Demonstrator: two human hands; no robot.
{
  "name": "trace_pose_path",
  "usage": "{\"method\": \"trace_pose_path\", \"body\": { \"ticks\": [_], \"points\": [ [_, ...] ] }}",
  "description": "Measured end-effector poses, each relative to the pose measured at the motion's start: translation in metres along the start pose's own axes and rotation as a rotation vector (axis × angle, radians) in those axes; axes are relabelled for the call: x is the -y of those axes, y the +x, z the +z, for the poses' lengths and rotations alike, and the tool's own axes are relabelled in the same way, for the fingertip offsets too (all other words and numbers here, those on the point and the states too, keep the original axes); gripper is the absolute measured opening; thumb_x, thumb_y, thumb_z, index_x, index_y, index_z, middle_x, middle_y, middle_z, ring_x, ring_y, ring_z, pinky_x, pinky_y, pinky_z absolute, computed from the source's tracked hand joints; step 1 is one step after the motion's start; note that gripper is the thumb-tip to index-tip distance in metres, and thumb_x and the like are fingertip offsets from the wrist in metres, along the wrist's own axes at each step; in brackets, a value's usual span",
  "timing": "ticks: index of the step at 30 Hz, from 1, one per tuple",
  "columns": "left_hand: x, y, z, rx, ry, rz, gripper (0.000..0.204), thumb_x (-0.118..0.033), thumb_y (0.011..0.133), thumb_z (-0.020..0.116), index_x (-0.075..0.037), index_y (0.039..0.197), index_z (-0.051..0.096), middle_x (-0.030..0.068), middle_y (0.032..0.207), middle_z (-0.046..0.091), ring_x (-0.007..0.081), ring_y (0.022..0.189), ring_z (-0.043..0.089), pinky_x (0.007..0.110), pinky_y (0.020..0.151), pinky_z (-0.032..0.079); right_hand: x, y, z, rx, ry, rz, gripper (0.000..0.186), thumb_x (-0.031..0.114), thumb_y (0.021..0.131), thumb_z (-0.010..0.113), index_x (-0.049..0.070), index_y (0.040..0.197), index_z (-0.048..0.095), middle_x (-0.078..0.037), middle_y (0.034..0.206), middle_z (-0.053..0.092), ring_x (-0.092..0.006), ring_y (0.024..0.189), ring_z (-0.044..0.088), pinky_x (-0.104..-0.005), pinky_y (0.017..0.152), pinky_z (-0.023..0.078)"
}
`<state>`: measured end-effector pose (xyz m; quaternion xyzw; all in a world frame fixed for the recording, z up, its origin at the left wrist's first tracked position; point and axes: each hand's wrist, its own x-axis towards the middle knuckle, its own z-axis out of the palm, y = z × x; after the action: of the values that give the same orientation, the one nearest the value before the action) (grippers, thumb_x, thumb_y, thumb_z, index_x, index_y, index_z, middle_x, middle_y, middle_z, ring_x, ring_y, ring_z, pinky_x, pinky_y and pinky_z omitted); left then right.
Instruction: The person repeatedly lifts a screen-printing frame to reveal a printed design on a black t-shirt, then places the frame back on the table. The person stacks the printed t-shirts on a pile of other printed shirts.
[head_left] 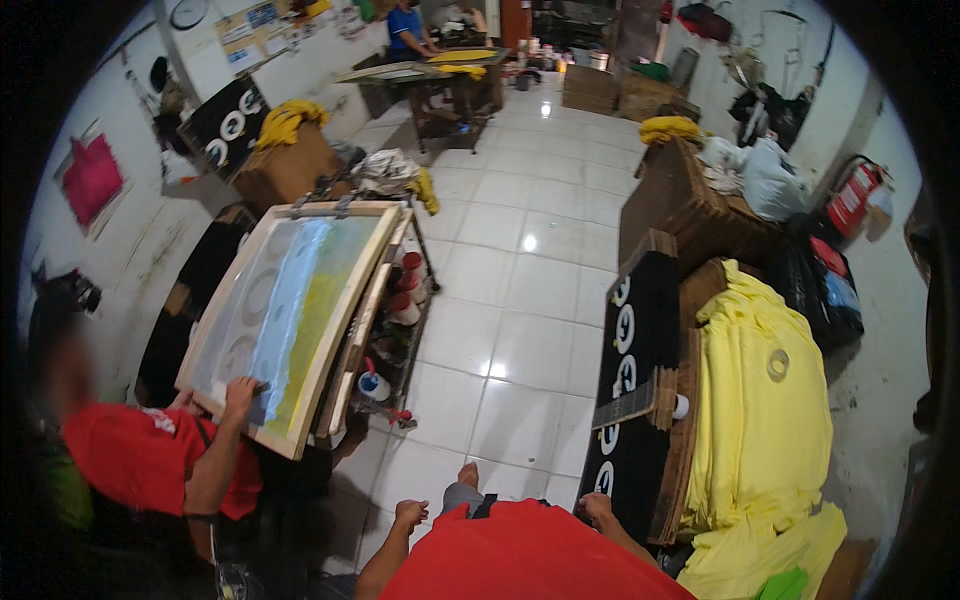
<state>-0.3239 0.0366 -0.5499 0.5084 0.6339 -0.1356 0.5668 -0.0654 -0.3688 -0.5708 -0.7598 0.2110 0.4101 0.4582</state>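
Note:
My left hand (411,514) hangs low beside my red shirt, over the tiled floor, its fingers loosely curled and nothing seen in them. On the other side, my right hand (596,508) is curled too, close to the near end of a black printed panel (638,318) with white rings; I cannot tell whether they touch. No object shows in that hand. At the left, a co-worker in red (165,450) grips the near end of a wood-framed printing screen (352,290), where a band of light blue ink (290,310) lies across the mesh.
Stacked yellow fabric (765,400) with a tape roll (777,365) lies on the right, beside brown boards (685,400). Ink pots (374,386) sit under the screen's edge. White floor tiles (500,260) run back to another person (408,30) at a table (425,72).

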Motion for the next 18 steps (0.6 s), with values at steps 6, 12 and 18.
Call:
{"method": "trace_pose_path", "body": {
  "ticks": [6, 12, 18],
  "points": [
    [0.004, -0.015, -0.007, -0.035, -0.012, -0.017, 0.017, -0.021, 0.080, 0.068, -0.005, 0.081, 0.061, 0.0078, 0.071, 0.064, 0.0157, 0.058, 0.058, 0.030, 0.049, 0.042, -0.004, 0.006, 0.002, 0.036, 0.012, 0.012, 0.008, 0.000, 0.080, 0.053, -0.001, 0.080, 0.060, -0.011, 0.073, 0.062, -0.0198, 0.060, 0.060, -0.0325, 0.053, 0.050],
    [0.010, -0.035, -0.006, -0.037, -0.029, -0.050, 0.017, -0.019, 0.080, 0.068, -0.003, 0.079, 0.061, 0.0085, 0.070, 0.063, 0.0152, 0.054, 0.055, 0.028, 0.048, 0.041, -0.010, 0.013, 0.005, 0.069, 0.125, 0.027, 0.017, 0.009, 0.078, 0.054, 0.003, 0.063, 0.058, -0.005, 0.056, 0.054, -0.0176, 0.047, 0.054, -0.0309, 0.040, 0.040],
    [0.027, -0.018, -0.001, -0.031, -0.053, -0.062, 0.018, -0.019, 0.080, 0.068, -0.003, 0.079, 0.061, 0.0081, 0.070, 0.063, 0.0146, 0.054, 0.055, 0.028, 0.048, 0.041, -0.006, 0.007, -0.002, 0.072, 0.030, -0.043, 0.017, 0.010, 0.078, 0.054, 0.001, 0.065, 0.059, -0.007, 0.060, 0.057, -0.0192, 0.050, 0.056, -0.0317, 0.043, 0.043]
  ]
}}
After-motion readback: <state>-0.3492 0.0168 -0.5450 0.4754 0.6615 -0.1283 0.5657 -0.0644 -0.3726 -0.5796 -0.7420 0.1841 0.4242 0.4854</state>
